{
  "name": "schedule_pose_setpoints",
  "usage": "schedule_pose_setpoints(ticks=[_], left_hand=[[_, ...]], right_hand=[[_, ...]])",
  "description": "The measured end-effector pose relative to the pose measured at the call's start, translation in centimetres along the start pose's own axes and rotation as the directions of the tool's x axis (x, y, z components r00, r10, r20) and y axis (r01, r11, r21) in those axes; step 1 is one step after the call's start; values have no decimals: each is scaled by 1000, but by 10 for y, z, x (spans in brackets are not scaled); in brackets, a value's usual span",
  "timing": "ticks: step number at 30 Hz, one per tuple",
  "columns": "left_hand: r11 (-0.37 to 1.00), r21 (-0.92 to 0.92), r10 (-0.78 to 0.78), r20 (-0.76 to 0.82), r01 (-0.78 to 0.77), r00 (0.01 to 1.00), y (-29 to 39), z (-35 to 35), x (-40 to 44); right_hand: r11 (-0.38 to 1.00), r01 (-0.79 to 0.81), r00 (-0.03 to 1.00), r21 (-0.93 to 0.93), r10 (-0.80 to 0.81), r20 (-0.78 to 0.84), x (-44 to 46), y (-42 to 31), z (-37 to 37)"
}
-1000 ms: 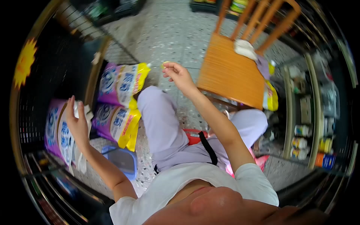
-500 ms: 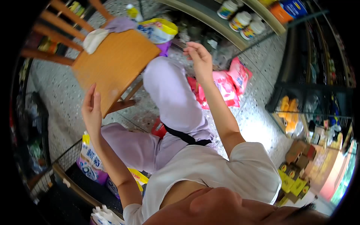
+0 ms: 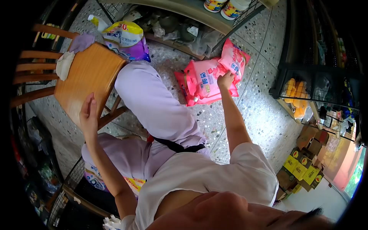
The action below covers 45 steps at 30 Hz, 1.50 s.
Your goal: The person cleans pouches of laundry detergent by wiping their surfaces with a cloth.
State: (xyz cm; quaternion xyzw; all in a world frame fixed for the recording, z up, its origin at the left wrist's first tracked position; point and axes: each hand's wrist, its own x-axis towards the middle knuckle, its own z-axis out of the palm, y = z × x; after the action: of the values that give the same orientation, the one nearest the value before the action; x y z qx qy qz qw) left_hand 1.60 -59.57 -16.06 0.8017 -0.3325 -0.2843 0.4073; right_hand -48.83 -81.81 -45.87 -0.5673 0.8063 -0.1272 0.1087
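Observation:
My left hand (image 3: 89, 114) hovers over the near edge of the wooden chair (image 3: 85, 73), fingers stretched out and nothing in them. Lower right of the chair, several pink detergent bags (image 3: 199, 83) lie in a heap on the speckled floor. My right hand (image 3: 226, 79) is at the smaller pink detergent bag (image 3: 234, 59) on top of that heap. Its fingers are curled in against the bag's lower edge, and the fingertips are partly hidden.
A purple and yellow detergent bag (image 3: 124, 40) stands beside the chair. Cloths (image 3: 64, 65) hang on the chair's back edge. A low shelf (image 3: 180, 13) with white tubs (image 3: 234, 8) is ahead. Cardboard boxes (image 3: 303, 165) are stacked at right; a wire rack (image 3: 73, 172) is at lower left.
My right hand has come down from the air to the pink bags. My left hand stays by the chair with little movement. The view has shifted, so the chair sits further left.

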Motion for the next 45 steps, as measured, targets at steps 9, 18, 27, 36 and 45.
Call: schedule_pose_setpoints(ticks=[9,18,27,36,45], left_hand=[[1000,28,-8,-44,9,999,4,16,-16],[985,-131,-119,-59,110,991,21,20,-32],[996,-91,-3,-106,-7,994,-16,5,-35],[975,-220,-54,-63,39,997,-36,-29,-40],[942,-329,45,-82,-69,996,-71,-44,-34]], right_hand=[[980,123,959,-159,-76,274,86,57,36],[970,232,972,-64,-229,54,86,71,20],[911,412,864,9,-387,-322,86,87,-108],[842,539,718,-9,-465,-519,10,-14,-317],[532,846,347,-9,-565,-748,-73,-212,-464]])
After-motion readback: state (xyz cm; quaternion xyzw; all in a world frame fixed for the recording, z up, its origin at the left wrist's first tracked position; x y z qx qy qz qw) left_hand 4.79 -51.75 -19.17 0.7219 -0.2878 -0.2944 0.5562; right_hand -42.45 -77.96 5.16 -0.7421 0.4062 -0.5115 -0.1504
